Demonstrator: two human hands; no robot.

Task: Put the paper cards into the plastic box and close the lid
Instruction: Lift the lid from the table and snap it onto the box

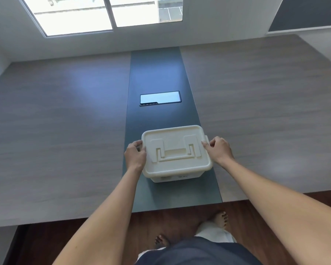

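Just below the frame's centre, the cream plastic box (pixel 177 153) is sitting on the table's dark strip (pixel 157 73), lid (pixel 175 146) on; left hand (pixel 135 153) and right hand (pixel 218 148) are curling around its short ends, equally close; no cards showing, probably inside; a glossy inset panel (pixel 160 97) is lying farther up, well clear.

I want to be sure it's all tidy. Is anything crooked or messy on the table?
Nothing stands out. The plastic box sits flat on the table's dark strip with its lid on. The left hand and right hand hold its ends. No cards show.
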